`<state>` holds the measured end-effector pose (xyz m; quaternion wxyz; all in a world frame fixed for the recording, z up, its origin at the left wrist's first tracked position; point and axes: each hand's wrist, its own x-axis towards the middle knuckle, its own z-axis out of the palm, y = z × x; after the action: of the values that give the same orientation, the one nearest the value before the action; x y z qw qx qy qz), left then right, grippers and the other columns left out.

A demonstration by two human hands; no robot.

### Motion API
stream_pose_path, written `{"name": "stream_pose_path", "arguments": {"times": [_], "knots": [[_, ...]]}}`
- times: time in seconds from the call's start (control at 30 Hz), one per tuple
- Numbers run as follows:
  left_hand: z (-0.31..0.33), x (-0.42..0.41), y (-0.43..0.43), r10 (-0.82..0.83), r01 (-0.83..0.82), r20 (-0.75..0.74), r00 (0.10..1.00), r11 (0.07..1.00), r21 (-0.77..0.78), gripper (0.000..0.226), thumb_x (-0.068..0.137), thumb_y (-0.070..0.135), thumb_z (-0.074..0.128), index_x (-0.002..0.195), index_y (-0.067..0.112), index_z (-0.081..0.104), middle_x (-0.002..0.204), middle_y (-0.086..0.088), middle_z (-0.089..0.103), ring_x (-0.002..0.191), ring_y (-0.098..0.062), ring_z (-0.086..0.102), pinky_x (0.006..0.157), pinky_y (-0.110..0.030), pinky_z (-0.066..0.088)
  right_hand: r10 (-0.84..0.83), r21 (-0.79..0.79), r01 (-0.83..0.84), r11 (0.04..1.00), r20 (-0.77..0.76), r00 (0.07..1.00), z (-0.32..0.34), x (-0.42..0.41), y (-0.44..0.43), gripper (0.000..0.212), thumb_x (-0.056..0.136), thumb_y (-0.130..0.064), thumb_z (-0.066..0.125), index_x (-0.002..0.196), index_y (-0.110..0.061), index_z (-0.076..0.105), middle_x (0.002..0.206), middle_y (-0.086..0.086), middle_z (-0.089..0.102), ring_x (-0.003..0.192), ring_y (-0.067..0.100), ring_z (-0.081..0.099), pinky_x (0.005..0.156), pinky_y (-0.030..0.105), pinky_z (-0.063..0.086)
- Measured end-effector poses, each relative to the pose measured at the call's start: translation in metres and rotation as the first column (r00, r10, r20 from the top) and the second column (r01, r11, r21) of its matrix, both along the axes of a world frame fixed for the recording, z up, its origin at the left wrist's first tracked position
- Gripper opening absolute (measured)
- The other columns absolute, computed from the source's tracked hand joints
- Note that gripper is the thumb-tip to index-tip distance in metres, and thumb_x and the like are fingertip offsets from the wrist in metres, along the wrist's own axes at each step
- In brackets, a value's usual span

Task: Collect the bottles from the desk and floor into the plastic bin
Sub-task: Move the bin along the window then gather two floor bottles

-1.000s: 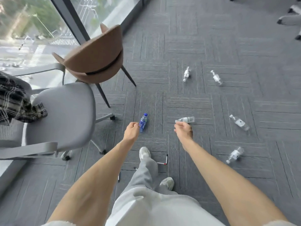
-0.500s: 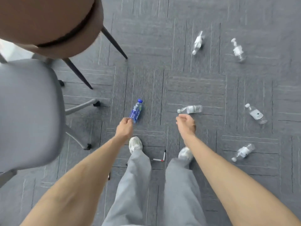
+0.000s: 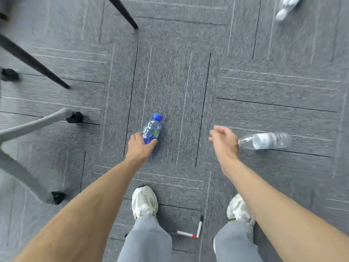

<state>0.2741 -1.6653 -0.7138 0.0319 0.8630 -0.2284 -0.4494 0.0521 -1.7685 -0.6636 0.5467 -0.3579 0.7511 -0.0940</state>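
Note:
A small blue-capped bottle (image 3: 152,128) with a blue label lies on the grey carpet, cap pointing away from me. My left hand (image 3: 140,146) closes around its lower end, thumb on one side and fingers on the other. A clear bottle (image 3: 264,140) with a white label lies on its side to the right. My right hand (image 3: 223,139) hovers just left of its neck and hides the cap, with fingers loosely curled and nothing seen in them. Another clear bottle (image 3: 286,6) is blurred at the top right edge. The plastic bin is out of view.
The black legs of a chair (image 3: 37,65) and the grey wheeled base of an office chair (image 3: 28,176) stand at the left. Two markers (image 3: 199,225) lie on the carpet between my white shoes (image 3: 144,202).
I have bent lower, so the floor looks closer. My left hand has reached the blue bottle and closed on it. My right hand has come down beside the clear bottle's neck.

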Motion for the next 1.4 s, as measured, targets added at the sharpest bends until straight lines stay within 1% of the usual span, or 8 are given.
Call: {"name": "stream_pose_path", "arguments": {"times": [0.1, 0.2, 0.43, 0.57, 0.73, 0.93, 1.17, 1.4], "knots": [[-0.052, 0.0, -0.006, -0.067, 0.065, 0.088, 0.994, 0.998, 0.025, 0.086, 0.076, 0.047, 0.074, 0.14, 0.005, 0.034, 0.139, -0.016, 0.039, 0.133, -0.032, 0.033, 0.109, -0.044, 0.033, 0.052, -0.017, -0.052, 0.999, 0.024, 0.998, -0.045, -0.012, 0.004, 0.034, 0.091, -0.017, 0.057, 0.124, -0.024, 0.06, 0.106, -0.012, 0.064, 0.095, 0.001, 0.057, 0.07, 0.014, 0.036], [-0.077, -0.002, -0.009, -0.055, 0.046, 0.131, 0.99, 0.996, 0.072, 0.099, 0.074, 0.041, 0.078, 0.146, 0.006, 0.019, 0.142, -0.017, 0.039, 0.132, -0.035, 0.039, 0.107, -0.052, 0.038, 0.058, -0.01, -0.058, 0.998, 0.032, 0.998, -0.07, -0.027, 0.013, 0.04, 0.091, -0.016, 0.057, 0.13, -0.026, 0.058, 0.106, -0.013, 0.065, 0.099, 0.005, 0.06, 0.082, 0.022, 0.041], [-0.043, -0.025, -0.018, -0.041, 0.04, 0.007, 0.999, 0.994, 0.103, 0.081, 0.064, 0.042, 0.08, 0.125, 0.009, 0.038, 0.118, -0.015, 0.05, 0.098, -0.029, 0.06, 0.088, -0.049, 0.054, -0.046, -0.011, 0.046, 0.999, 0.01, 0.999, -0.043, -0.041, 0.032, 0.035, 0.094, -0.019, 0.059, 0.127, -0.025, 0.06, 0.109, -0.005, 0.07, 0.089, 0.008, 0.066, 0.064, 0.018, 0.042], [0.012, -0.057, -0.024, 0.028, -0.026, -0.16, 0.987, 1.0, 0.017, 0.069, 0.071, 0.033, 0.077, 0.125, 0.01, 0.041, 0.108, -0.011, 0.058, 0.082, -0.019, 0.063, 0.067, -0.033, 0.053, 0.016, 0.027, -0.016, 1.0, 0.01, 1.0, 0.001, -0.051, 0.041, 0.032, 0.094, -0.017, 0.058, 0.125, -0.025, 0.059, 0.107, -0.006, 0.068, 0.09, 0.004, 0.062, 0.064, 0.015, 0.038], [0.077, -0.101, -0.031, 0.116, -0.127, -0.266, 0.957, 0.992, -0.026, 0.06, 0.075, 0.033, 0.075, 0.121, 0.015, 0.042, 0.103, -0.007, 0.064, 0.088, -0.023, 0.066, 0.083, -0.04, 0.055, 0.029, 0.017, -0.029, 0.999, -0.01, 1.0, 0.051, -0.078, 0.042, 0.032, 0.093, -0.015, 0.057, 0.124, -0.022, 0.06, 0.094, -0.012, 0.064, 0.091, 0.008, 0.06, 0.068, 0.014, 0.04], [0.11, -0.149, -0.035, 0.184, -0.218, -0.373, 0.909, 0.975, -0.051, 0.054, 0.081, 0.031, 0.072, 0.122, 0.011, 0.042, 0.097, -0.007, 0.063, 0.081, -0.021, 0.067, 0.074, -0.038, 0.056, 0.211, -0.05, -0.217, 0.975, -0.107, 0.972, 0.056, -0.114, 0.015, 0.035, 0.09, -0.015, 0.058, 0.124, -0.023, 0.059, 0.106, -0.008, 0.063, 0.105, 0.015, 0.06, 0.091, 0.034, 0.048], [0.051, -0.165, -0.049, 0.233, -0.291, -0.35, 0.907, 0.948, -0.124, 0.059, 0.078, 0.032, 0.074, 0.124, 0.014, 0.042, 0.099, -0.003, 0.065, 0.082, -0.017, 0.067, 0.066, -0.03, 0.053, 0.595, -0.093, -0.696, 0.712, -0.447, 0.668, -0.023, -0.146, -0.022, 0.056, 0.087, -0.02, 0.065, 0.14, -0.016, 0.047, 0.135, 0.005, 0.05, 0.128, 0.023, 0.043, 0.107, 0.039, 0.038], [-0.012, -0.173, -0.064, 0.19, -0.254, -0.346, 0.919, 0.955, -0.151, 0.06, 0.078, 0.032, 0.074, 0.125, 0.014, 0.041, 0.104, -0.006, 0.065, 0.086, -0.02, 0.067, 0.074, -0.035, 0.054, 0.777, 0.265, -0.937, 0.228, -0.629, 0.011, -0.09, -0.181, -0.063, 0.098, 0.081, 0.001, 0.067, 0.157, -0.015, 0.008, 0.162, 0.017, 0.013, 0.152, 0.031, 0.009, 0.123, 0.051, 0.005]]}}
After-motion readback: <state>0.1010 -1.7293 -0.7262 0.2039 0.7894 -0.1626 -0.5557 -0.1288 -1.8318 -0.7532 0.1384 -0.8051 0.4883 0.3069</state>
